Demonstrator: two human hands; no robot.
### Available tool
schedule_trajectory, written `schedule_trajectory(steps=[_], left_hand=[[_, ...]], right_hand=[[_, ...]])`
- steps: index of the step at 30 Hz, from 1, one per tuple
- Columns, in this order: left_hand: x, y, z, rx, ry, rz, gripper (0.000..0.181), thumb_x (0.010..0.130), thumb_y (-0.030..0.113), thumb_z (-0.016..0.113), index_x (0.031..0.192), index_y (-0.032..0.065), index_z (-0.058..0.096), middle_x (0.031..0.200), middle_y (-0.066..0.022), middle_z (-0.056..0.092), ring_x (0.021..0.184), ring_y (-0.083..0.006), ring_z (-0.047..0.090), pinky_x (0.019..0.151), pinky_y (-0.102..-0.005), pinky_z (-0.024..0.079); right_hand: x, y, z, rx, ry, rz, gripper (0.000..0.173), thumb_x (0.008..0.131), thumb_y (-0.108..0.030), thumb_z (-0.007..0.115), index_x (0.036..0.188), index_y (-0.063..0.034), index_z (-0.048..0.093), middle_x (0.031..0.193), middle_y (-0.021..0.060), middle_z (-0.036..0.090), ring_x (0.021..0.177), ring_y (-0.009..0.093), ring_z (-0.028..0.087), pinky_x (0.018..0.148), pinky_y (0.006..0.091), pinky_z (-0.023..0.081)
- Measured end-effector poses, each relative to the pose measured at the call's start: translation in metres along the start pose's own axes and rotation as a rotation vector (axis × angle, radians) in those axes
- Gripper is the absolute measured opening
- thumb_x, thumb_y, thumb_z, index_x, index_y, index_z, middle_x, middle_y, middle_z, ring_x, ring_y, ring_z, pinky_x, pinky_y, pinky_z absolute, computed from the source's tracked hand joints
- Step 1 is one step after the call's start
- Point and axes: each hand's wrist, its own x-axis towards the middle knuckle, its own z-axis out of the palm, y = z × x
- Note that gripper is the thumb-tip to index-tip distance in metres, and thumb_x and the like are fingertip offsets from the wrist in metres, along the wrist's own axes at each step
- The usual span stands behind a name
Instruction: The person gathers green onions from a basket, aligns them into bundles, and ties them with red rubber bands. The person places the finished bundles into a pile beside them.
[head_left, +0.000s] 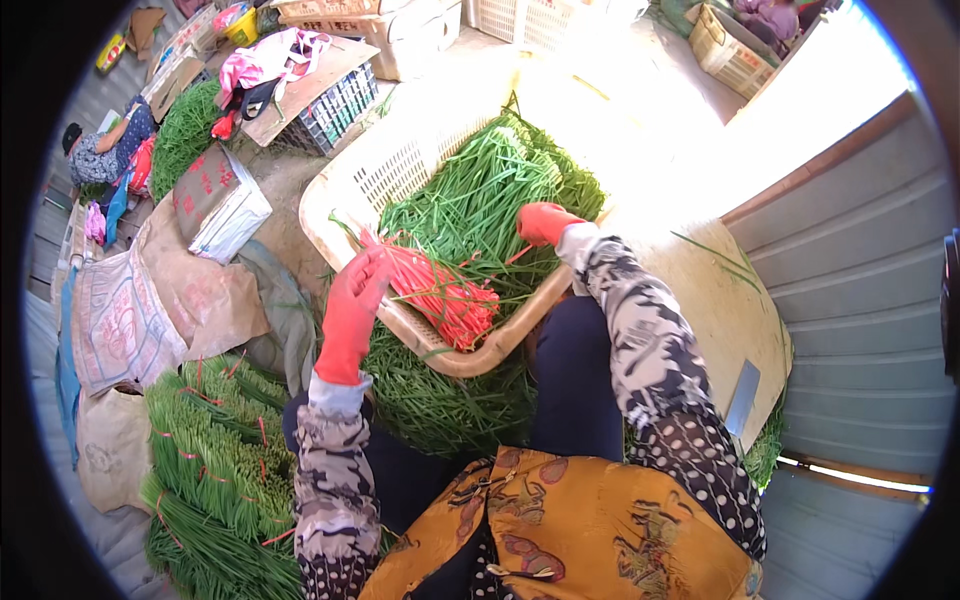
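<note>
A plastic basket (459, 363) in front of me holds loose green stalks (480, 187) with long thin leaves. On its near left side lies a bundle of red ties (442, 292). My left hand (354, 307), in a red rubber glove, is at the basket's left rim by the upper end of the bundle; whether its fingers grip a tie is unclear. Above the greens on the right is my right hand (547, 223), gloved in red too, its fingers closed on a red tie that slants down to the left.
Tied green bundles (225, 465) lie at lower left, beside sacks (124, 322). A wide blade (742, 397) rests on a board (697, 285) at right, near a corrugated metal wall (862, 300). Crates (337, 97) stand beyond. Another person (105, 150) sits at far left.
</note>
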Motion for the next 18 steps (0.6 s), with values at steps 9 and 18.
schedule_trajectory(steps=[9, 18], left_hand=[[-0.021, 0.037, -0.002, -0.063, 0.058, -0.08, 0.046, 0.093, 0.016, 0.058, 0.132, -0.0052, 0.045, 0.115, -0.011, 0.06, 0.102, -0.0144, 0.059, 0.091, -0.0256, 0.043], [-0.022, 0.03, -0.009, -0.068, 0.102, -0.054, 0.043, 0.093, 0.014, 0.058, 0.13, -0.0049, 0.047, 0.111, -0.0107, 0.062, 0.101, -0.0144, 0.059, 0.091, -0.025, 0.044]], right_hand=[[0.134, 0.009, 0.121, 0.15, 0.234, -0.075, 0.025, 0.073, -0.022, 0.061, 0.091, -0.01, 0.073, 0.091, 0.0145, 0.07, 0.088, 0.036, 0.066, 0.076, 0.044, 0.053], [0.054, -0.006, 0.041, -0.183, 0.058, -0.019, 0.016, 0.08, -0.024, 0.065, 0.088, -0.0155, 0.075, 0.082, 0.0053, 0.072, 0.08, 0.026, 0.069, 0.071, 0.046, 0.056]])
